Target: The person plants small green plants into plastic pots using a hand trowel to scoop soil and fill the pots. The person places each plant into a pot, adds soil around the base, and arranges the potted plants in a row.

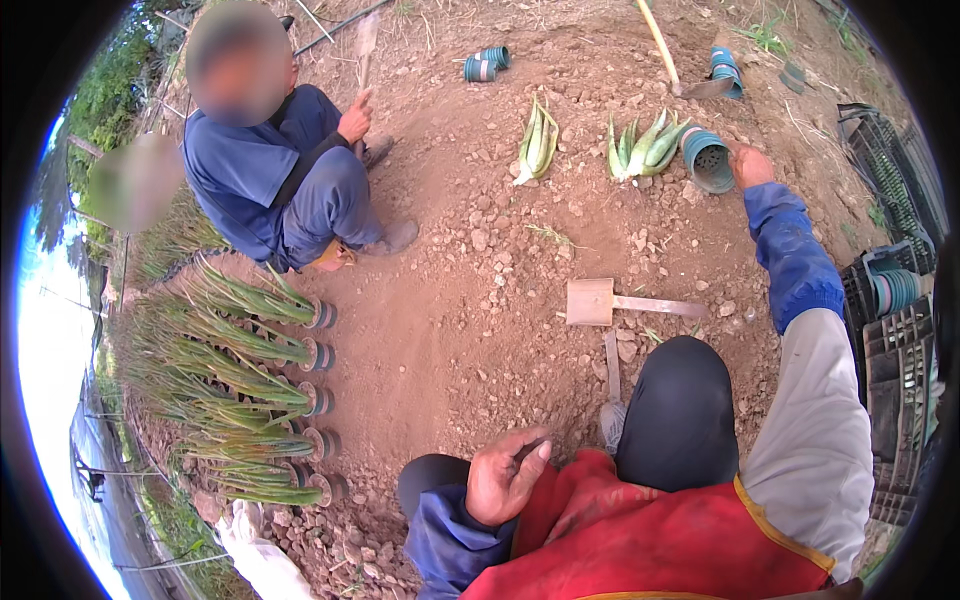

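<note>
My right hand (752,166), at the end of an outstretched arm, grips the rim of a green plant pot (709,162). The pot is tipped on its side, and holes show inside it. Beside it on the soil lie aloe plants (643,148), and another aloe plant (538,140) is a little to the left. My left hand (505,476) rests near my lap with fingers loosely curled and the thumb apart; I see nothing in it. In front of my knees lie a square-bladed hand tool (590,302) and a narrow tool with a wrapped handle (612,425).
A co-worker (300,190) squats at the far left, holding a flat tool (367,40). Rows of potted aloes (250,390) stand at left. Green pots (480,68) lie at the back, more pots (726,70) near a long-handled hoe (660,45). Black crates (895,370) line the right.
</note>
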`<action>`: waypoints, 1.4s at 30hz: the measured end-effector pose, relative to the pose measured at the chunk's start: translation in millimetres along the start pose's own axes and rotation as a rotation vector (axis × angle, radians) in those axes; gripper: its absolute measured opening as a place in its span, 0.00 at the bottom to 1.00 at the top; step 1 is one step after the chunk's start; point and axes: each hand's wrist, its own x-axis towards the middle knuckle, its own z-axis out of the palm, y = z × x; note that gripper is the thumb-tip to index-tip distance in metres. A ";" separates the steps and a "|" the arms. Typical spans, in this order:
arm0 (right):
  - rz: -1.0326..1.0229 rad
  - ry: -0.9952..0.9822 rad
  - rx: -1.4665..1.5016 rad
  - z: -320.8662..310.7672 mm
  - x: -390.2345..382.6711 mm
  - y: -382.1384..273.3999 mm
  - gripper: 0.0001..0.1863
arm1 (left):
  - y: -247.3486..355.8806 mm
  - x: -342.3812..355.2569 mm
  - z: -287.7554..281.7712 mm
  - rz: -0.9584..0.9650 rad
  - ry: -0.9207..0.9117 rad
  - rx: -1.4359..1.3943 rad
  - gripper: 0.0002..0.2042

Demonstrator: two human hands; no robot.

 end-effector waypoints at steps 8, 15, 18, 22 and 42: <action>-0.107 -0.074 0.060 -58.5 -2.7 16.7 0.16 | 11.3 -12.2 3.4 0.024 0.007 0.034 0.10; -0.236 -0.167 0.080 -113.4 -30.3 -73.7 0.16 | 7.3 -25.1 0.8 0.045 0.027 0.060 0.12; -0.427 -0.154 0.133 -105.9 -30.5 -81.9 0.15 | 13.9 -26.4 2.9 0.024 -0.026 0.051 0.13; -0.538 -0.451 0.241 -106.2 -47.7 -161.1 0.15 | 6.3 -34.3 7.4 0.137 -0.064 0.168 0.13; -1.125 -1.091 0.614 -104.8 -167.3 -359.6 0.19 | 5.9 -45.4 12.2 0.136 0.025 0.494 0.25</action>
